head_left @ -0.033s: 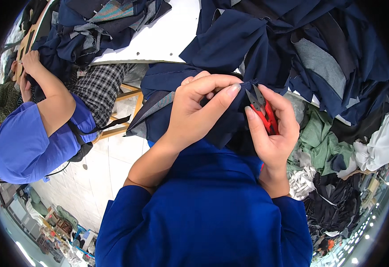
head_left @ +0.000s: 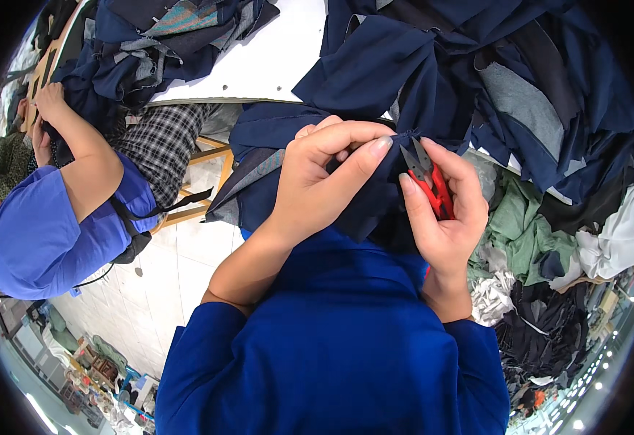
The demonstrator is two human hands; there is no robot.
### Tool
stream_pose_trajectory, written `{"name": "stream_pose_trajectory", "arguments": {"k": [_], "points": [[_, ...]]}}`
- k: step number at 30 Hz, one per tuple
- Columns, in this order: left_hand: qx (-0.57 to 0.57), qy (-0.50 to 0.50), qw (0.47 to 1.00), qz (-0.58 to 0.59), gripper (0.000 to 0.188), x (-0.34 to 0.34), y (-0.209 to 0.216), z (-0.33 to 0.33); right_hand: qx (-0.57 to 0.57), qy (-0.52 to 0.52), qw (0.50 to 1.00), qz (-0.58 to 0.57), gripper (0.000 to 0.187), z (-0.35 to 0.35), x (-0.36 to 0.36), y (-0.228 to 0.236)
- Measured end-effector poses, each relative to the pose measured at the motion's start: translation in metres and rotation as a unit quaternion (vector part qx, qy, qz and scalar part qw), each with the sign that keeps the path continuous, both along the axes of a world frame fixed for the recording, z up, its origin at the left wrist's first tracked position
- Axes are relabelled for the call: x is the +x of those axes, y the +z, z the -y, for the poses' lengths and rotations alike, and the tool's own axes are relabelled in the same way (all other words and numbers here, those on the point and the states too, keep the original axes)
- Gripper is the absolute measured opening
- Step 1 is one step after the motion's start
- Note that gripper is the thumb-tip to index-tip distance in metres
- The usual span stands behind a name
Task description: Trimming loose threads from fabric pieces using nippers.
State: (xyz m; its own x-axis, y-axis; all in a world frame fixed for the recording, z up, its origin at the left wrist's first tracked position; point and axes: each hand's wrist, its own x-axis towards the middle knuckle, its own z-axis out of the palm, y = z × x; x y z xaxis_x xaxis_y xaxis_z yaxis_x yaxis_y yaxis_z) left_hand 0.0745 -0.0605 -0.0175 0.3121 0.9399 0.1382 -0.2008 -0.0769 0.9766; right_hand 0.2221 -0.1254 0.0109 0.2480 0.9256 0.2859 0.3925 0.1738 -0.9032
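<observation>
Between the thumb and forefinger of my left hand (head_left: 324, 174) the edge of a dark navy fabric piece (head_left: 375, 203) is pinched. My right hand (head_left: 451, 203) holds red-handled thread snips (head_left: 436, 192) in its palm, with the thumb along one side and the forefinger reaching past the blades. The dark blades stand apart and point up at the raised fabric edge, close to my left fingertips. The cloth hangs down over my lap, and more of it lies behind my left hand, showing a grey underside. The other fingers of my left hand are curled.
A white table (head_left: 273, 58) ahead carries heaps of navy cloth (head_left: 382, 65). Green fabric (head_left: 523, 232) and white scraps (head_left: 494, 297) are piled at my right. On the left, a co-worker in a blue-violet top (head_left: 42, 225) sits near a wooden stool (head_left: 212, 163), handling dark cloth.
</observation>
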Motion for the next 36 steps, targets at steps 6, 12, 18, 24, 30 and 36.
{"name": "stream_pose_trajectory", "arguments": {"k": [6,12,18,24,30,36], "points": [[0.004,0.000,1.000,-0.003,0.014,0.000,0.000,-0.001,-0.039,0.036,0.999,0.002,0.038,0.002,0.001,0.003],[-0.004,-0.005,1.000,0.012,0.014,-0.001,0.000,0.000,0.011,-0.002,1.000,0.009,0.035,-0.005,-0.001,0.003],[-0.006,0.002,1.000,0.016,0.014,0.000,0.001,0.000,0.018,0.006,1.000,0.008,0.034,-0.004,0.000,0.005],[-0.006,0.000,1.000,0.014,0.014,0.000,0.001,-0.001,0.016,0.005,1.000,0.016,0.034,-0.004,-0.001,0.006],[0.016,0.021,0.999,-0.032,0.014,0.001,0.004,0.001,0.042,-0.009,0.998,0.051,0.031,-0.007,-0.001,0.008],[0.032,0.029,0.998,-0.041,0.013,0.001,0.001,0.002,0.074,-0.007,0.985,0.154,0.028,-0.008,0.001,0.005]]}}
